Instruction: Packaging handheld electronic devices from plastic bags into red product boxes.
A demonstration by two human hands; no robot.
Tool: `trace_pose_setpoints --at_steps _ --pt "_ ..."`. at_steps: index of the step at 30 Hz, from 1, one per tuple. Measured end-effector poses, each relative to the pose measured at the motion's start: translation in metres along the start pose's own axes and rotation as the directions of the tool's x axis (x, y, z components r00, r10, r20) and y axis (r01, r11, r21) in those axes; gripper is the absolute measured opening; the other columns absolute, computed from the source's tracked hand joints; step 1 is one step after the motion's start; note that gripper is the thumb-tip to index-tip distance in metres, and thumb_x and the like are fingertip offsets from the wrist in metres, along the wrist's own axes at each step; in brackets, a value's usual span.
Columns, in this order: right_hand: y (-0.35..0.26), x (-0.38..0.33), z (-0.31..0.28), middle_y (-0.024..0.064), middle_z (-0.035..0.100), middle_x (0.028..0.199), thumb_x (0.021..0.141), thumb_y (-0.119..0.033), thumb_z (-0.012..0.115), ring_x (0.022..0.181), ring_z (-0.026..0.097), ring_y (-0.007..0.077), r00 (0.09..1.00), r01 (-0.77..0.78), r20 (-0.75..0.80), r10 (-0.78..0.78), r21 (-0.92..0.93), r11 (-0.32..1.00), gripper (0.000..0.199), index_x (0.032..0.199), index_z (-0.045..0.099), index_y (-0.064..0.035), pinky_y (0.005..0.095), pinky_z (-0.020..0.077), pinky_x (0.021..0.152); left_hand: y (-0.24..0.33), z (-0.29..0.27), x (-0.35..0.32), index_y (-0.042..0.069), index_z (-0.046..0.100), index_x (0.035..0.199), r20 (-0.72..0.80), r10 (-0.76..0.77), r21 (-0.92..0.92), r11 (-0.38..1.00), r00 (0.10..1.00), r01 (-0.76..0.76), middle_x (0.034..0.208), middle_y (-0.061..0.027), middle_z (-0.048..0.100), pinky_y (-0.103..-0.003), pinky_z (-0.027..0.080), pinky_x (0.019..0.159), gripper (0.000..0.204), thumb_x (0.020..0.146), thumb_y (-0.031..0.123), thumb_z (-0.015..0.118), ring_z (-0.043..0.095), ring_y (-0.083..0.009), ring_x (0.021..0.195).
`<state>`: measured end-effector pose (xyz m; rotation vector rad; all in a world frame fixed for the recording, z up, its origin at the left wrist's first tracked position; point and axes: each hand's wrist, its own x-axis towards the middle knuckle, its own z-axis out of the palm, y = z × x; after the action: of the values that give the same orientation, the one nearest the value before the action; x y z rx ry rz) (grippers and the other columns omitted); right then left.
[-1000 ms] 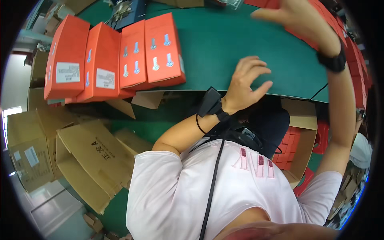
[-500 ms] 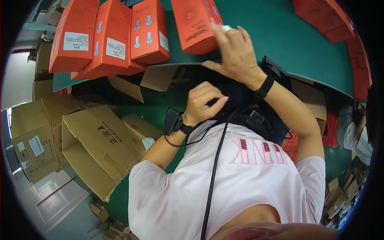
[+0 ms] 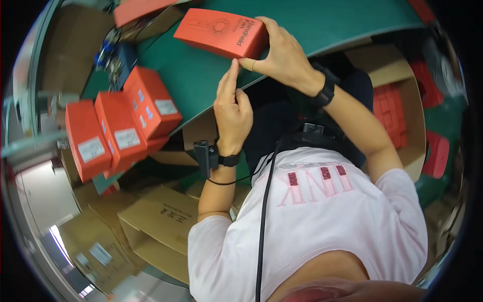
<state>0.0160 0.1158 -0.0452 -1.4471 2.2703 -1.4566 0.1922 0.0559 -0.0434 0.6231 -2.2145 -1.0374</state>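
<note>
An orange-red retail box (image 3: 216,32) with a printed fan drawing lies on the green table (image 3: 332,25). My right hand (image 3: 289,58) is closed around the box's right end, fingers on its far side and thumb at its near corner. Just below that corner is my left hand (image 3: 233,110), empty, its fingers stretched forward and their tips near or touching the box; exact contact is hard to tell. Several similar orange-red boxes (image 3: 123,121) with white labels are stacked at the table's left edge.
Brown cartons (image 3: 163,216) stand open at the lower left. Another carton (image 3: 415,116) at the right holds red boxes (image 3: 390,116). A red plastic stool-like item (image 3: 435,153) is beside it. Blue and metal bits (image 3: 108,58) lie at the far left.
The view has swung, so the stacked boxes sit lower left. My left hand has opened from a loose curl and reached up to the box. My right hand has closed around the box's end.
</note>
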Motion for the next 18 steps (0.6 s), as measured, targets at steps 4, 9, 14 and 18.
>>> trace_pose_setpoints --at_steps 4,9,14,18 --pt "0.055 0.01 -0.071 0.0235 0.067 0.116 0.07 -0.034 0.084 0.105 0.067 0.0387 0.993 0.093 0.065 -0.098 0.084 0.992 0.083 0.135 0.05 0.0037 0.0423 0.0534 0.094 0.03 0.0 0.054 0.005 0.048 0.149 0.113 0.374 0.237 0.89 0.921 -0.39 0.142 -0.0198 0.054 -0.047 0.04 0.11 0.08 0.076 0.007 0.081 0.048 -0.0391 0.131" --pt "0.074 -0.007 -0.124 0.0291 0.061 0.133 0.072 -0.042 0.085 0.123 0.062 0.0386 0.958 0.085 0.271 -0.096 0.049 0.995 0.101 0.15 0.04 0.005 0.0406 0.0491 0.104 0.062 0.041 0.117 0.006 0.025 0.16 0.512 0.452 0.423 0.607 0.73 -0.672 0.156 -0.0191 0.041 -0.066 0.02 0.119 0.121 0.064 0.032 0.094 0.03 -0.0436 0.149" --pt "0.083 -0.032 -0.144 0.029 0.056 0.142 0.082 -0.043 0.083 0.128 0.059 0.0375 0.988 -0.113 0.131 0.086 0.217 0.969 0.098 0.151 0.038 0.0094 0.0392 0.0485 0.106 0.053 0.068 0.149 0.006 0.042 0.151 0.694 0.318 0.301 0.686 0.646 -0.662 0.136 -0.016 0.059 -0.06 0.031 0.115 0.112 0.059 0.046 0.092 0.052 -0.0364 0.131" --pt "0.079 -0.04 -0.144 0.0223 0.065 0.128 0.083 -0.042 0.082 0.11 0.067 0.0253 0.933 -0.354 0.133 0.334 0.497 0.792 0.084 0.141 0.053 0.0109 0.0329 0.0529 0.092 0.07 0.062 0.135 0.006 0.054 0.133 0.629 0.386 0.21 0.751 0.675 -0.626 0.117 -0.011 0.063 -0.047 0.041 0.102 0.089 0.059 0.035 0.094 0.058 -0.0334 0.113"
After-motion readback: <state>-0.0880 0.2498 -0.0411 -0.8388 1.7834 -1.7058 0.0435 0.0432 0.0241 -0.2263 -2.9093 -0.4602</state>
